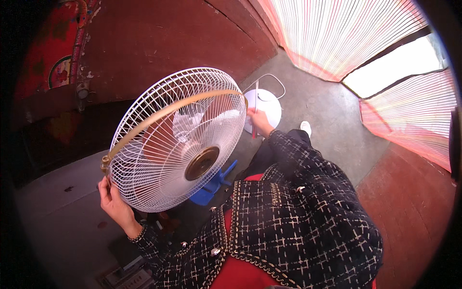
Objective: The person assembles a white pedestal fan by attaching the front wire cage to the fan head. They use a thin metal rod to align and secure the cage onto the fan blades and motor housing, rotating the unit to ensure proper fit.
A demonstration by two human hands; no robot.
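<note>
A white wire fan cage (178,139) with a gold rim band and a round brass centre cap fills the middle of the view, with clear blades behind the grille. My left hand (113,200) grips the cage's lower left edge by the gold clasp. My right hand (257,120) holds the cage's right edge, with a thin red tool hanging down from it. Both arms wear a dark tweed jacket with a white check.
A round white fan base (267,108) with a white cord lies on the grey concrete floor behind my right hand. A blue plastic piece (211,185) sits under the cage. Red walls stand behind and striped pink curtains hang at the right.
</note>
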